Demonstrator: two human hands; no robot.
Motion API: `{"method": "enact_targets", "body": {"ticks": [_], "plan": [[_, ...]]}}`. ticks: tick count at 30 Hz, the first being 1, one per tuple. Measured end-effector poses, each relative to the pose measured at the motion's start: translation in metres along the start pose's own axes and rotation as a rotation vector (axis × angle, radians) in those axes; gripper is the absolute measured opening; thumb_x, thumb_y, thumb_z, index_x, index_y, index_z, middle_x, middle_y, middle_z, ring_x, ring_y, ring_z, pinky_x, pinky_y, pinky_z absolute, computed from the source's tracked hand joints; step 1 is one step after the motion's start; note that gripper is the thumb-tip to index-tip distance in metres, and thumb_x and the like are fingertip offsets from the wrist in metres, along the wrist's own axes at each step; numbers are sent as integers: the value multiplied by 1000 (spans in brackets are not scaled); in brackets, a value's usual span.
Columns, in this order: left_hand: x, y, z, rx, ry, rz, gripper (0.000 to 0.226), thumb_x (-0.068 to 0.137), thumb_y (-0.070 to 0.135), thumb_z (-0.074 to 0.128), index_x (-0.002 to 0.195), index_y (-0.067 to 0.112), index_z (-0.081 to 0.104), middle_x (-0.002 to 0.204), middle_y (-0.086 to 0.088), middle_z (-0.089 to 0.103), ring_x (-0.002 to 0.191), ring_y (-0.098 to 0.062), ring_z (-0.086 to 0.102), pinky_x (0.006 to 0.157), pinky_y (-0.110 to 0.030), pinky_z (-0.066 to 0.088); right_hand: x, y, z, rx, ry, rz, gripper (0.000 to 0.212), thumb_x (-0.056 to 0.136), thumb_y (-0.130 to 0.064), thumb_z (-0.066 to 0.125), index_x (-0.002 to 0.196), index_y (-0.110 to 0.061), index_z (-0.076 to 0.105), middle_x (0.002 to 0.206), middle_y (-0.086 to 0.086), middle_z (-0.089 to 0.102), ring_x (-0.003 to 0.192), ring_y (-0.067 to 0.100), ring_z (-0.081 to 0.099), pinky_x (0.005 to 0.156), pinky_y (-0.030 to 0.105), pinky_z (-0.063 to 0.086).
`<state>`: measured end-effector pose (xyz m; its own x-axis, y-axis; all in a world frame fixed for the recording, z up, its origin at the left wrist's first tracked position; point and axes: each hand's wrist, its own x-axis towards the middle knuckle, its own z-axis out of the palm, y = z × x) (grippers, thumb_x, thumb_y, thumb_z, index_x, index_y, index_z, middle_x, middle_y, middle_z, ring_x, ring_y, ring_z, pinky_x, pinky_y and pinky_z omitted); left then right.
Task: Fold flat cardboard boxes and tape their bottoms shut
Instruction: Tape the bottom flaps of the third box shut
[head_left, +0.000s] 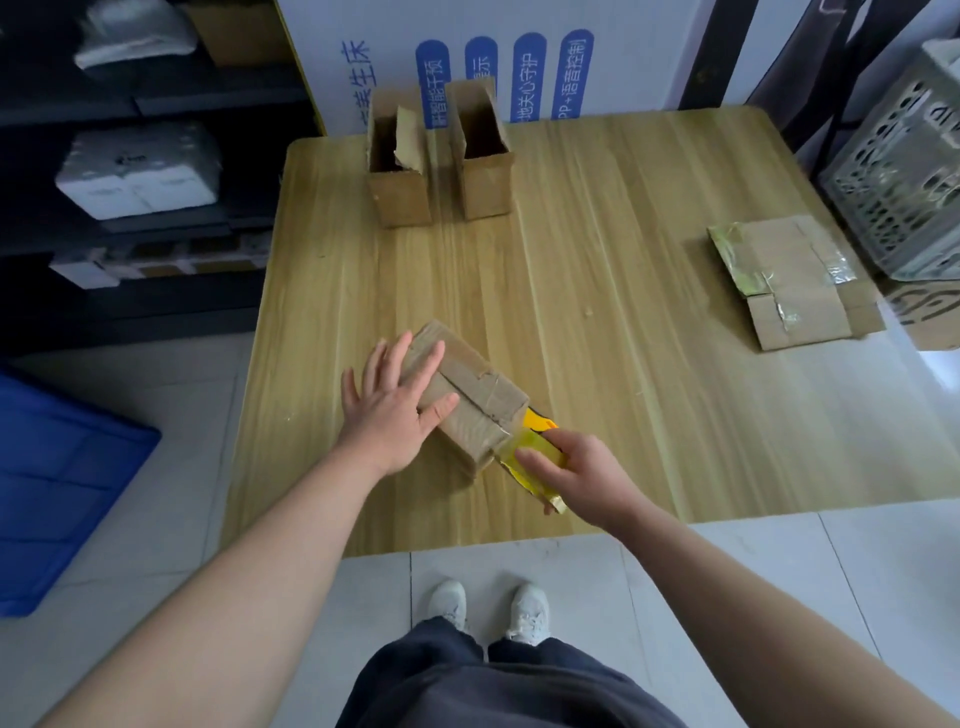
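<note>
The cardboard box (467, 395) lies on its side near the front edge of the table (623, 338). The left hand (395, 415) presses on it, fingers straight and spread. At its right end, the right hand (584, 475) curls round a yellow tool (537, 448), seemingly a tape dispenser, half hidden. Two upright boxes (400, 192) stand at the back, and flat cardboard (789, 280) lies to the right.

Pale wood table (597, 291) on grey floor tiles (727, 571), dark shelving (156, 104) left, blue bin (57, 483), white lattice crate (904, 182) right
</note>
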<state>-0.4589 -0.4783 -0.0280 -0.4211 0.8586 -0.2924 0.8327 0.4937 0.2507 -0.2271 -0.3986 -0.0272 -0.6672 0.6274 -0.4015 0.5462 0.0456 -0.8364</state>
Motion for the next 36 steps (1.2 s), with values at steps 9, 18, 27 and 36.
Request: {"method": "enact_targets", "body": {"ticks": [9, 18, 27, 36], "plan": [[-7, 14, 14, -66, 318, 18, 49, 97, 54, 38, 145, 44, 36, 161, -4, 15, 146, -29, 12, 115, -53, 10, -6, 22, 0, 130, -54, 21, 36, 95, -42, 52, 88, -7, 57, 73, 5, 56, 67, 29, 59, 67, 36, 47], [-37, 35, 31, -167, 339, 108, 64, 85, 66, 30, 141, 39, 45, 156, 13, 29, 147, -13, 14, 118, -53, 8, 1, 31, -3, 86, -75, -20, 35, 100, -26, 48, 93, 8, 51, 75, 4, 37, 67, 13, 33, 62, 30, 27], [-55, 64, 45, -492, 421, -197, 44, 91, 48, 59, 134, 47, 52, 131, -4, 36, 104, -17, 41, 97, -38, 43, 5, 39, -14, -71, -90, -38, 39, 98, -32, 51, 91, 7, 55, 66, 2, 36, 54, 10, 30, 48, 24, 26], [-64, 86, 55, -837, 159, -316, 86, 79, 45, 74, 137, 67, 14, 69, -1, 57, 63, -15, 56, 70, -39, 55, -1, 39, -14, -141, -138, -96, 38, 97, -29, 54, 67, -10, 43, 56, -7, 31, 47, 6, 26, 46, 18, 23]]}}
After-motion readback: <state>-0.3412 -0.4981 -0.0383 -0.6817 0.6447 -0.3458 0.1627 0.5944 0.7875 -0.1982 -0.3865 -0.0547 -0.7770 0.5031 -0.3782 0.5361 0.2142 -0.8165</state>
